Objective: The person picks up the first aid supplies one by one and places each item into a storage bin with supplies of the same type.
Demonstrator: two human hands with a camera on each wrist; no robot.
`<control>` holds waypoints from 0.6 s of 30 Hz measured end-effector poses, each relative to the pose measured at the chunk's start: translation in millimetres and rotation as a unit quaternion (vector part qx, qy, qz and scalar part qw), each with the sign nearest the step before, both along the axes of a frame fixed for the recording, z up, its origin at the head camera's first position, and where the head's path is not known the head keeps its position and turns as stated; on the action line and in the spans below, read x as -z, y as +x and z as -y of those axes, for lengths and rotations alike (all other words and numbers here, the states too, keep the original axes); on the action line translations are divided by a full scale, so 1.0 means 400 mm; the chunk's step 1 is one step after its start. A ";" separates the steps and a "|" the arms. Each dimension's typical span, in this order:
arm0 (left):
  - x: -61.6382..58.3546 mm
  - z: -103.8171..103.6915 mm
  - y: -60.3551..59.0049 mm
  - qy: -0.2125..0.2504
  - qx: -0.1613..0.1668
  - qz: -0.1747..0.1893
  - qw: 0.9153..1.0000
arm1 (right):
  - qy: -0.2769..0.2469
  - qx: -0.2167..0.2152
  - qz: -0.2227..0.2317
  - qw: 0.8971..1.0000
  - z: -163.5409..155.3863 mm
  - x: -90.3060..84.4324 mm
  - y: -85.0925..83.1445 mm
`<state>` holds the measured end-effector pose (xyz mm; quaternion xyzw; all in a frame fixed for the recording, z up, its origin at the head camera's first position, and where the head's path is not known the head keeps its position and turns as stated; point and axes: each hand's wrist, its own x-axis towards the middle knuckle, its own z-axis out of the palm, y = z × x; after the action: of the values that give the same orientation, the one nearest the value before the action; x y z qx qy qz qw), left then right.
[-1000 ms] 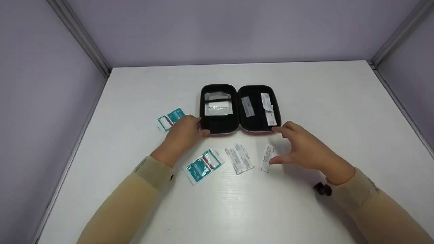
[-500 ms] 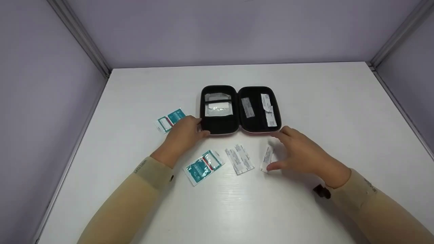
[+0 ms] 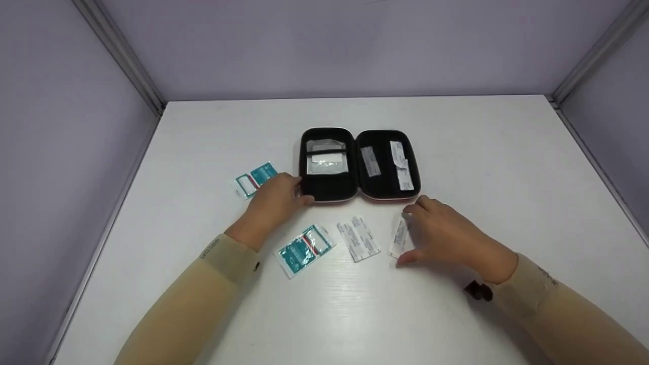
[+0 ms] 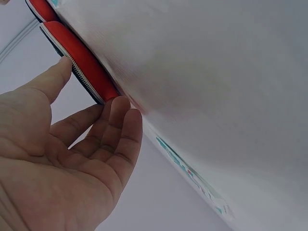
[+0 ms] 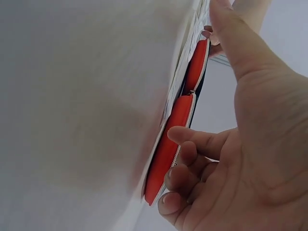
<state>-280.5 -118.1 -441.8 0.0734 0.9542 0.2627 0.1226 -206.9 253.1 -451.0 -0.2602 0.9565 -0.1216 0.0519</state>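
Note:
A small zip case (image 3: 329,188), black inside and red outside, lies spread open on the white table. My left hand (image 3: 274,200) holds its left front corner, thumb at the front rim and fingers by the side. In the left wrist view, the thumb (image 4: 60,74) touches the zip edge. My right hand (image 3: 446,235) is at a white paper-wrapped strip (image 3: 399,237), which looks like a wrapped plaster. The thumb lies by the strip's near end and the fingers by its far end, loosely bent. Part of the strip may be hidden under the hand.
Two joined white paper strips (image 3: 358,238) lie before the case. A teal-and-white packet (image 3: 304,251) is left of them; another teal packet (image 3: 256,178) sits partly behind my left hand. Inside the case are clear packets (image 3: 327,163) under a strap and white strips (image 3: 401,165).
My right hand has drawn back slightly from the case's front right corner, its fingers coming down nearer the single strip. My left hand has stayed at the case.

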 end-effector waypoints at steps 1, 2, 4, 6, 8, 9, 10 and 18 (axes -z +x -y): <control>0.000 0.001 0.000 -0.002 0.001 -0.002 1.000 | 0.001 -0.001 -0.001 1.000 0.002 0.001 0.000; 0.001 0.001 -0.001 -0.003 0.001 -0.002 1.000 | 0.003 -0.001 -0.002 1.000 0.003 0.002 0.000; 0.001 0.001 -0.002 -0.006 0.002 -0.003 1.000 | 0.005 -0.003 -0.002 1.000 0.005 0.004 0.000; 0.002 0.001 -0.002 -0.007 0.003 -0.002 1.000 | 0.009 -0.002 -0.001 1.000 0.008 0.004 0.001; 0.002 0.001 -0.002 -0.006 0.001 -0.001 1.000 | 0.014 -0.002 0.001 1.000 0.010 0.005 0.000; 0.002 0.002 -0.001 -0.006 0.001 -0.001 1.000 | 0.015 -0.003 0.002 1.000 0.011 0.005 0.001; 0.003 0.002 -0.001 -0.005 0.001 -0.002 1.000 | 0.017 -0.001 0.004 1.000 0.012 0.006 0.001; 0.008 0.000 -0.003 -0.009 0.012 -0.016 1.000 | 0.003 0.011 0.014 1.000 0.011 0.007 0.003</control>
<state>-281.7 -118.2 -445.2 0.0879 0.9575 0.2512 0.1113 -205.8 248.8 -454.0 -0.2478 0.9588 -0.1229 0.0642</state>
